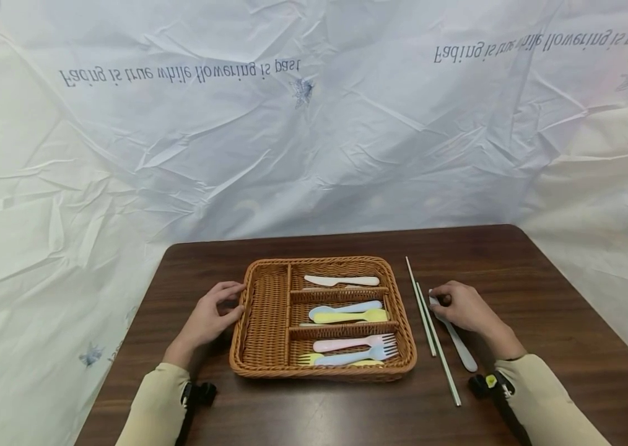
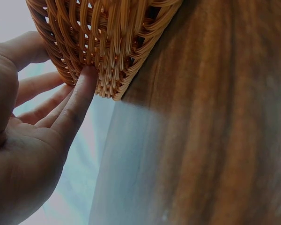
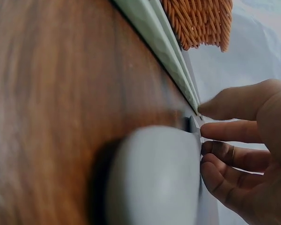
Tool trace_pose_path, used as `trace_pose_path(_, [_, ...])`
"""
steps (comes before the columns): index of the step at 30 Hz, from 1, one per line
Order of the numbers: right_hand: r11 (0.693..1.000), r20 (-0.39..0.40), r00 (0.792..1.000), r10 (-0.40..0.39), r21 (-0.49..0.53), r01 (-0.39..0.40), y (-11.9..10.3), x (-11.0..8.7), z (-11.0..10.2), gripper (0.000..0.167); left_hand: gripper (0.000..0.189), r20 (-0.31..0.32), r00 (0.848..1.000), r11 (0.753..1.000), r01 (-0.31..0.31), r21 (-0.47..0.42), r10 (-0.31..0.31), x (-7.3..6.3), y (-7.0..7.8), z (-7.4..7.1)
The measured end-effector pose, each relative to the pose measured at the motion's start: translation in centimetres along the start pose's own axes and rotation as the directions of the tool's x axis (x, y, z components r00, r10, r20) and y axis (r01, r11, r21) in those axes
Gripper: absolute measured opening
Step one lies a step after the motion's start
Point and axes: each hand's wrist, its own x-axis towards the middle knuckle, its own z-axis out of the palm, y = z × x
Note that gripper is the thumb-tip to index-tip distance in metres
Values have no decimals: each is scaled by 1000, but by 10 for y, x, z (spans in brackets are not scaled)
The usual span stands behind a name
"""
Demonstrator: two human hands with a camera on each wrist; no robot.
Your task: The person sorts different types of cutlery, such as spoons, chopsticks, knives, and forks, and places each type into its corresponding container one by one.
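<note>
A brown wicker cutlery basket (image 1: 261,310) sits on the table. My left hand (image 1: 210,313) touches the outside of its left end; in the left wrist view, loosely bent fingers (image 2: 77,105) rest against the woven wall (image 2: 103,51). On the right, my right hand (image 1: 467,306) is over the far end of a white utensil (image 1: 463,350). Its rounded handle (image 3: 152,178) looms close in the right wrist view. Around its thin far end, the thumb and fingertips stand slightly apart; that end is partly covered, so its kind is unclear.
Two pale green chopsticks (image 1: 441,353) lie between the basket and my right hand. A white knife (image 1: 342,281) is in the basket's back compartment, spoons (image 1: 350,316) in the middle one, and forks (image 1: 355,342) in front. Behind the table (image 1: 314,409) hangs a pale printed sheet (image 1: 314,142).
</note>
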Motion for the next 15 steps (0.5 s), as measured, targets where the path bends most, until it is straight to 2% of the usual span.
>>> trace_pose_path(6, [1000,17,1000,19,4,-19,-2,0,-1,39,44,1,1000,1000,-2,-2,2,0,1,-1])
trace_pose_path(15, [1000,12,1000,9,4,-9,-4,2,-2,37,44,3,1000,1000,0,-7,0,0,1,-1])
